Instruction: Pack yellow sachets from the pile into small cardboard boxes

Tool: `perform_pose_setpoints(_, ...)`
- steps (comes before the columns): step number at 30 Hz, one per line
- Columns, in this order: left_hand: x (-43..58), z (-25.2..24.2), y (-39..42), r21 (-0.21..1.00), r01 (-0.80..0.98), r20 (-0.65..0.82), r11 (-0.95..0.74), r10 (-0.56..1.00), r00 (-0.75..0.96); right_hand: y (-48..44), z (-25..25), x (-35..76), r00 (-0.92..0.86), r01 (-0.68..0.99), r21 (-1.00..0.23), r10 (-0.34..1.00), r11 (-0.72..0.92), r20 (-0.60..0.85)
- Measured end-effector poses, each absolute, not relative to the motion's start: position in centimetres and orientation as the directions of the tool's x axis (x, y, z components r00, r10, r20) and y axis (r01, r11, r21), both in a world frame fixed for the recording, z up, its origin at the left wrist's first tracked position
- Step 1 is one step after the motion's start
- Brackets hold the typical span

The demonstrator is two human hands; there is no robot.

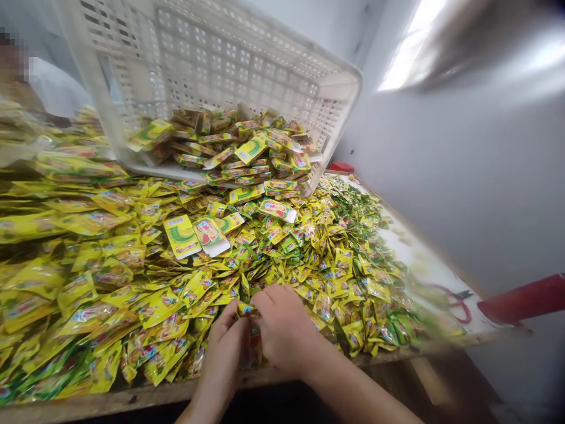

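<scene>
Both hands meet at the table's front edge over a heap of small yellow sachets (163, 306). My left hand (227, 338) is closed, its thumb and fingers pinching a small yellow packet (246, 309). From the right, my right hand (285, 330) closes its fingers on the same packet, mostly covering it. Just beyond the hands, several small yellow-green cartons (182, 237) lie on the heap, some with an open white flap.
A white plastic crate (247, 65), tipped on its side, holds many cartons (251, 147) behind the heap. Red-handled scissors (461, 306) and a red cylindrical object (523, 300) are at the right. A person's pale sleeve (57, 88) shows at the upper left.
</scene>
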State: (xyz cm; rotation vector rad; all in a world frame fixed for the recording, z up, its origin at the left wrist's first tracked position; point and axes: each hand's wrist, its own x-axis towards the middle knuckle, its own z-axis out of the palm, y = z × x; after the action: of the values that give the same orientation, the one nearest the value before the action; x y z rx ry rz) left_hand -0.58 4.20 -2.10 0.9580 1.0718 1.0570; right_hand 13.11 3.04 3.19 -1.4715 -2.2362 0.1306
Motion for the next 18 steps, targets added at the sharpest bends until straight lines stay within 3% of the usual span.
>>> perform_pose_setpoints(4,-0.6,-1.8,4.2,0.964,-0.18,-0.172,0.196,0.975,0.138,3.3,2.5,13.4,-0.267,0.797,-0.428,0.884,0.426,0.384)
perform_pose_setpoints(8,-1.8,-1.4,3.8,0.972,-0.136,-0.139,0.189,0.94,0.311,3.5,1.0,14.4,-0.286,0.725,-0.481,0.851,0.493,0.441)
perform_pose_setpoints(14,-3.0,-2.7,3.4,0.989,-0.102,-0.052,0.103,0.912,0.408,2.3,0.4,14.9,-0.368,0.633,-0.557,0.842,0.537,0.394)
perform_pose_setpoints(18,-3.3,-4.1,3.1,0.987,-0.078,-0.098,0.142,0.907,0.41,0.8,0.7,14.9,-0.156,0.558,-0.706,0.89,0.437,0.428)
